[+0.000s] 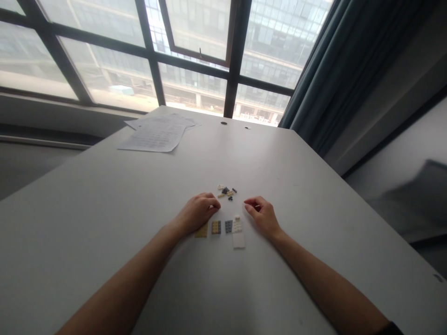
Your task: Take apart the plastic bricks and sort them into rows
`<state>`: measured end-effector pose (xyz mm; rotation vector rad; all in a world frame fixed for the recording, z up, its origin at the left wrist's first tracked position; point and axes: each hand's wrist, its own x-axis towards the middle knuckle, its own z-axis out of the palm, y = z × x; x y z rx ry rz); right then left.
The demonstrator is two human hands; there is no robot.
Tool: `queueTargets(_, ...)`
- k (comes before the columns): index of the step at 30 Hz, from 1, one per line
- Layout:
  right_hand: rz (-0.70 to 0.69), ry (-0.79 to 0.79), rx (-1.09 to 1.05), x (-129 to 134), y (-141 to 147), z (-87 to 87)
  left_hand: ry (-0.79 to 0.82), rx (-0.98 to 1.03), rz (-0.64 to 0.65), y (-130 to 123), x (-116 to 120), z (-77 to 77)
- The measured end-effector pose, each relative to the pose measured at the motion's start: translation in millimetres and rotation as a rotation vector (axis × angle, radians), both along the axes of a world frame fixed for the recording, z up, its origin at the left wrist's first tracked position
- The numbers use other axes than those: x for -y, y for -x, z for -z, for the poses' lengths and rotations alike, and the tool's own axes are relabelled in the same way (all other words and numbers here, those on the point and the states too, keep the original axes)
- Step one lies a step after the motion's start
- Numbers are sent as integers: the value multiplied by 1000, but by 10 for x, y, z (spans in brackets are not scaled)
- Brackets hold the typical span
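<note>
My left hand [199, 211] rests on the table with curled fingers, partly covering a tan plate [201, 231]. Whether its fingertips hold anything is hidden. On the right, my right hand [261, 214] has its thumb and fingers brought near each other, and whatever may be between the tips is too small to tell. Between the hands sit a tan and grey studded piece [216, 227], a dark grey plate [228, 226], a white studded plate [237, 225] and a smooth white piece [239, 241]. Just beyond lies a small pile of loose bricks [226, 191].
The white table [139, 195] reaches toward a large window. Printed papers [157, 135] lie at its far left, and two small holes [224, 123] are near the far edge. A dark curtain [321, 74] hangs at the right.
</note>
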<state>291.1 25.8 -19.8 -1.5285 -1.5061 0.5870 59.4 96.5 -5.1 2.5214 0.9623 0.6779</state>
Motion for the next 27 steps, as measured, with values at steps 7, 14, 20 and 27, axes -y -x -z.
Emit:
queueTargets(7,-63,69,298,-195,97,-139,35,-4,13,-91,32,10)
queueTargets(14,75,226,580,-507,393,-249,54,-50,-28,-42,25,12)
queueTargets(20,70,206,661,-553,488,-221,6,-73,-28,-37,14,42)
queueTargets(27,-130,87,615,-458,365,-221,-58,-77,17,-33,-11,59)
